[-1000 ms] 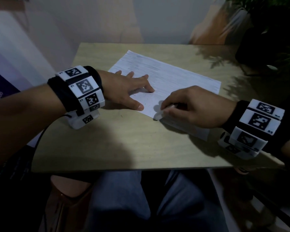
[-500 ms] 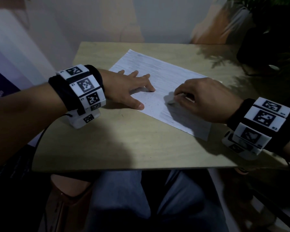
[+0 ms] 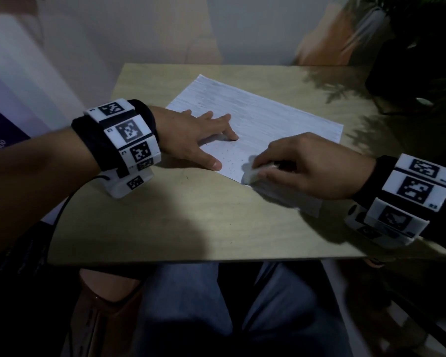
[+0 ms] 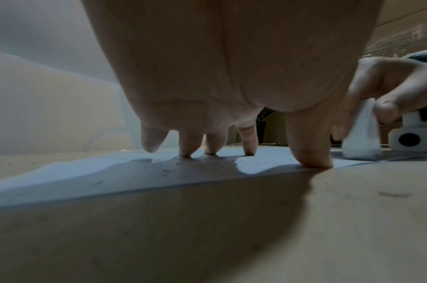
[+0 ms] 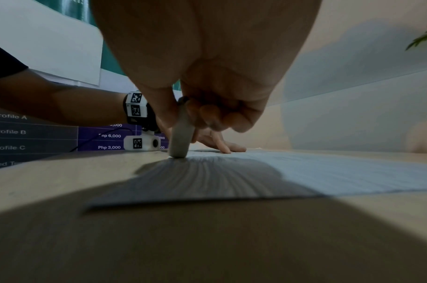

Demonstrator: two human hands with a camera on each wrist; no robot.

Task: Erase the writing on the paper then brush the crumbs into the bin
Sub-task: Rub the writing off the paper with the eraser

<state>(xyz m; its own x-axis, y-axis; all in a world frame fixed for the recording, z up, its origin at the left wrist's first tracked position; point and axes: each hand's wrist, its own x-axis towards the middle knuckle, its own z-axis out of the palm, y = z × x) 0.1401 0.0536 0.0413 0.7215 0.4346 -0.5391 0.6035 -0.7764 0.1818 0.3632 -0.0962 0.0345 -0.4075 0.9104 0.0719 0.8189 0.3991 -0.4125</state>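
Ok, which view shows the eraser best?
Left wrist: the eraser stands side-on, its base on the paper. Right wrist shows it edge-on and shadowed; head shows only a blurred end under the right hand.

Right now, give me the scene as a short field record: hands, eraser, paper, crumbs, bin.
left hand: fingers spread flat, pressing the paper down
right hand: pinches the eraser
eraser: white, upright, its tip on the paper's near edge
paper: lined sheet lying flat on the table
crumbs: dark specks on the paper between the hands
bin: not in view
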